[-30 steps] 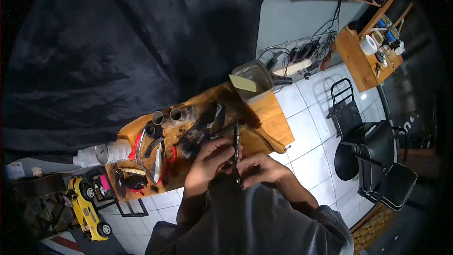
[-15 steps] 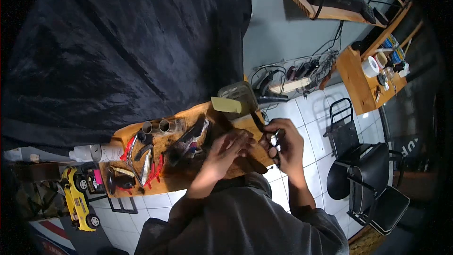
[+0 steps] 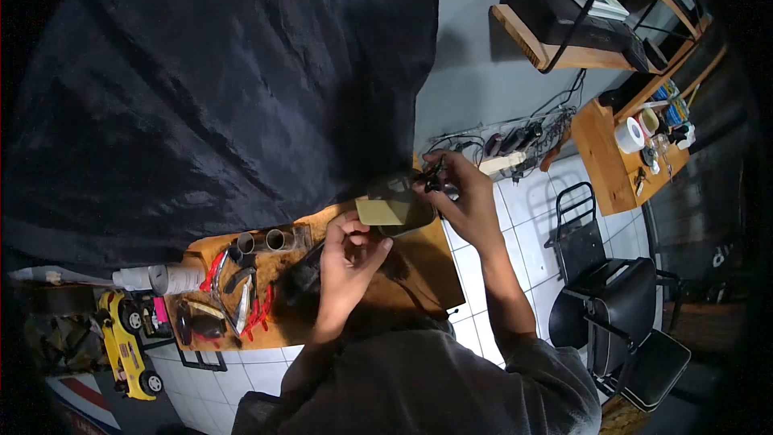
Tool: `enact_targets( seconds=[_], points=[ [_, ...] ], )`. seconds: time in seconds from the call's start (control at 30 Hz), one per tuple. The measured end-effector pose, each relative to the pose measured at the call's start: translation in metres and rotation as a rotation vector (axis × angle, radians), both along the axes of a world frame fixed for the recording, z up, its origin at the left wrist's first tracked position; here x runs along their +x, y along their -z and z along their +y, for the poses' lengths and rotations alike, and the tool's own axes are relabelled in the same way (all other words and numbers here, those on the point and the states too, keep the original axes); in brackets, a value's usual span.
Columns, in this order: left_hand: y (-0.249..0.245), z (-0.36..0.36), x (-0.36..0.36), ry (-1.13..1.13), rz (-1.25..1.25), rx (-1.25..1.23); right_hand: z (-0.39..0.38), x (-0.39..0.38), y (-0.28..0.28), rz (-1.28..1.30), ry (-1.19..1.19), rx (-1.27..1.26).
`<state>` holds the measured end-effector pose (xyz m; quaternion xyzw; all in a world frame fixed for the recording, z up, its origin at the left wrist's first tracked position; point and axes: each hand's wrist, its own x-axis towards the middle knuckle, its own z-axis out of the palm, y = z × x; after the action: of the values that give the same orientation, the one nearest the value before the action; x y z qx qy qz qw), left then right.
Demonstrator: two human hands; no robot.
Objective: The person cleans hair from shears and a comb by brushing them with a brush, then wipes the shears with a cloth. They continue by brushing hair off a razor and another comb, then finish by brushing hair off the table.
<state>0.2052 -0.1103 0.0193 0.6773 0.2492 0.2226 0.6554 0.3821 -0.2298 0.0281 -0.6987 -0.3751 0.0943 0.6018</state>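
Over the wooden table [image 3: 431,262], my right hand [image 3: 463,193] is closed on a small dark object [image 3: 433,180], above the right end of a container [image 3: 415,213]. A yellow card [image 3: 382,212] lies across this container. My left hand [image 3: 348,262] is at the card's lower left, fingers curled and apart, the thumb pointing up to the right; nothing shows between them. Dark items partly hidden by the left hand lie beside it. Further left are two round metal cups [image 3: 276,240], red-handled tools [image 3: 259,312] and a white can [image 3: 177,279].
A large black cloth [image 3: 217,97] hangs along the table's far side. On the right stand black chairs [image 3: 628,298] and a wooden shelf [image 3: 600,145] with a white roll. Cables [image 3: 531,133] run along the wall. A yellow toy car [image 3: 129,346] is at the lower left.
My right hand has moved up and left to the container, with the dark object in it. My left hand has moved left and slightly down, beside the yellow card.
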Motion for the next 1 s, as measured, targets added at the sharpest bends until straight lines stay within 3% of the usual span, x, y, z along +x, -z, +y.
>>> enact_targets(
  seconds=[0.07,0.3,0.67,0.8,1.0],
  points=[
    [-0.002,0.004,0.005,0.016,0.000,0.053,0.009,0.001,0.008,0.043,0.031,0.004],
    [-0.005,0.011,0.012,0.023,0.037,0.213,0.021,0.001,0.026,-0.227,0.122,-0.084],
    [-0.003,0.009,0.009,0.074,0.090,0.119,0.015,0.003,0.046,-0.303,0.084,-0.122],
    [-0.007,0.010,0.007,0.110,0.245,0.122,0.010,-0.002,0.032,-0.200,0.083,-0.108],
    [-0.002,0.008,0.010,0.110,0.136,0.188,0.006,0.005,0.032,-0.155,0.025,-0.080]
  ],
)
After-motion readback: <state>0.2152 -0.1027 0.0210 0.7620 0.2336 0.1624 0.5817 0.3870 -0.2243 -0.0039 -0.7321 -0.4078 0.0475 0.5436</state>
